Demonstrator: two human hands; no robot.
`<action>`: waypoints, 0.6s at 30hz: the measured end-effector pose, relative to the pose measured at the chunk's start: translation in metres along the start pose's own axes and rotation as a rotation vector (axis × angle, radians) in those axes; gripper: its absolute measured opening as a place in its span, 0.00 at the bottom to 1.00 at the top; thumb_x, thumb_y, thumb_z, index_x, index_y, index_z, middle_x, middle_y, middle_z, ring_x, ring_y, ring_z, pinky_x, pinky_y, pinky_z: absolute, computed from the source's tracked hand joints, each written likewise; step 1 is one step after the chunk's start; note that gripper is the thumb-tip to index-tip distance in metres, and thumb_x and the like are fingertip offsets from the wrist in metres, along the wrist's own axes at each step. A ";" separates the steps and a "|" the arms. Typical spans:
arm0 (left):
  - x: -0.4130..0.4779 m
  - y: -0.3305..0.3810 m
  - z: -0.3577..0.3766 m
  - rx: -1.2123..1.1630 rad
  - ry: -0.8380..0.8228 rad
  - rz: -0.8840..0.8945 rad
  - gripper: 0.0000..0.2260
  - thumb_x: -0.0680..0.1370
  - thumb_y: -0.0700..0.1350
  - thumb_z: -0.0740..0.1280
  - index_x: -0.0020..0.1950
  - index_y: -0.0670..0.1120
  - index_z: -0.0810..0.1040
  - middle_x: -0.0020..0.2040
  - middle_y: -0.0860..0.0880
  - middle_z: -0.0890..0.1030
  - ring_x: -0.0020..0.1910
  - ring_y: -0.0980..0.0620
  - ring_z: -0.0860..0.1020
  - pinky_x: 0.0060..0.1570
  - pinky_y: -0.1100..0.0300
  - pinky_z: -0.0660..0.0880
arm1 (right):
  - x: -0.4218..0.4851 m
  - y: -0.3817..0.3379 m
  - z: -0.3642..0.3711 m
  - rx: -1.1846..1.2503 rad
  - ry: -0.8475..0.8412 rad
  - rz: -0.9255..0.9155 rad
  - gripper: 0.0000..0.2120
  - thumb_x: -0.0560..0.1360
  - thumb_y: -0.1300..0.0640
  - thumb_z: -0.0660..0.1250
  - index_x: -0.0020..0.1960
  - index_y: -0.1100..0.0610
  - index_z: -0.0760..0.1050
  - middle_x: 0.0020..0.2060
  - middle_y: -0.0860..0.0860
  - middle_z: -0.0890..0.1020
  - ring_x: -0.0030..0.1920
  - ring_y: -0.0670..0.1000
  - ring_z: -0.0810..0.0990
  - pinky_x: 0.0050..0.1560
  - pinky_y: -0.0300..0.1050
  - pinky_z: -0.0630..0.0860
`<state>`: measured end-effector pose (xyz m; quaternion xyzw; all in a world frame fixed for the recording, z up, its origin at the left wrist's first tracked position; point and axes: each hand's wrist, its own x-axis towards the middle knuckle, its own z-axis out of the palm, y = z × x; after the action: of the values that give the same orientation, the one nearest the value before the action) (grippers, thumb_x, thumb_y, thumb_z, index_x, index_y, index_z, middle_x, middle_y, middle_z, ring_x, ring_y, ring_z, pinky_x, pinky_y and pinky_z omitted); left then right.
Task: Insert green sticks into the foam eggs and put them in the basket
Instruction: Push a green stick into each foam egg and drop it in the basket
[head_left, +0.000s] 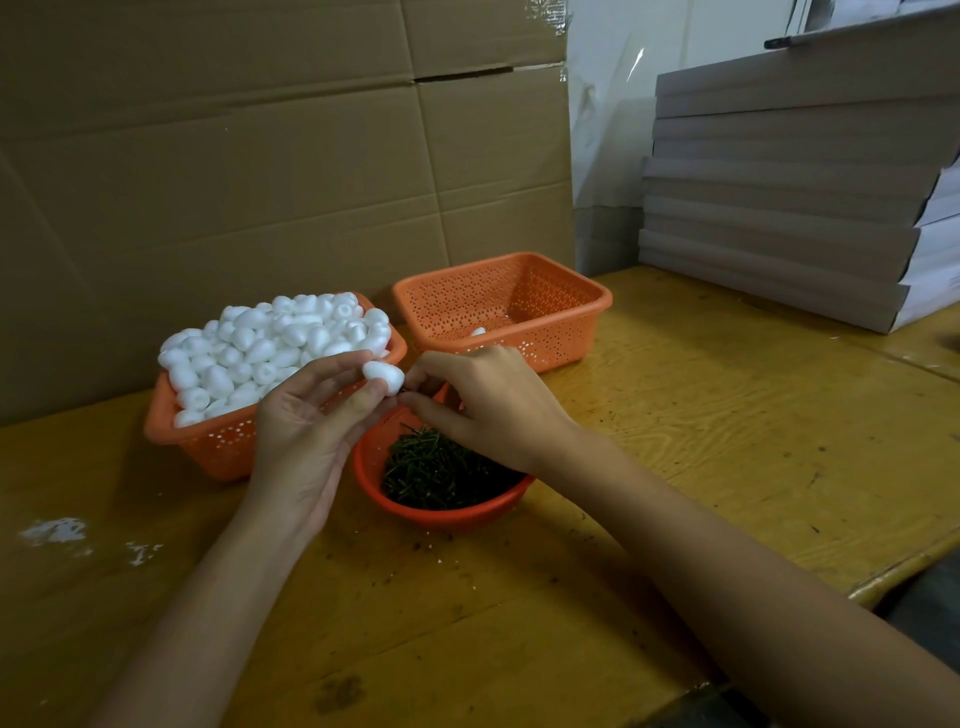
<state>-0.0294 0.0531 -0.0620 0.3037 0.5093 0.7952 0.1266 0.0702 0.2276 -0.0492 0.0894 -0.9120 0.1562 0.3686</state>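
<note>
My left hand (306, 421) holds a white foam egg (383, 376) between thumb and fingertips above the round red bowl (452, 512) of green sticks (436, 467). My right hand (483, 400) pinches at the egg's right end; the stick between its fingers is barely visible. An orange basket (208, 441) heaped with foam eggs (275, 348) stands on the left. A second orange basket (576, 306) behind my hands shows one egg (477, 331) inside.
The wooden table (701, 431) carries white foam crumbs (57, 530) at the left. Large cardboard sheets (260, 156) stand behind the baskets. A stack of flat grey boxes (789, 192) sits at the right rear.
</note>
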 end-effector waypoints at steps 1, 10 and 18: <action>0.000 0.000 0.000 0.000 -0.001 0.000 0.13 0.68 0.43 0.81 0.52 0.50 0.89 0.60 0.41 0.87 0.63 0.43 0.85 0.54 0.56 0.84 | 0.000 0.000 0.000 0.018 0.003 0.008 0.07 0.81 0.52 0.71 0.54 0.55 0.83 0.44 0.47 0.87 0.43 0.50 0.86 0.43 0.54 0.80; 0.000 0.001 0.000 -0.013 -0.020 0.024 0.12 0.70 0.41 0.79 0.53 0.49 0.89 0.59 0.40 0.87 0.64 0.41 0.84 0.56 0.54 0.84 | 0.001 0.000 0.003 0.215 0.087 0.154 0.04 0.76 0.55 0.77 0.50 0.54 0.85 0.41 0.44 0.87 0.43 0.41 0.86 0.47 0.45 0.82; -0.002 0.000 0.004 0.020 0.031 0.052 0.13 0.67 0.44 0.80 0.51 0.49 0.89 0.57 0.42 0.87 0.62 0.42 0.85 0.54 0.55 0.85 | 0.001 -0.005 0.002 0.228 0.042 0.174 0.04 0.77 0.53 0.76 0.48 0.54 0.85 0.38 0.44 0.86 0.40 0.42 0.85 0.45 0.46 0.81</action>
<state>-0.0258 0.0546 -0.0612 0.3055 0.5110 0.7979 0.0950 0.0697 0.2226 -0.0488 0.0480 -0.8848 0.2918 0.3601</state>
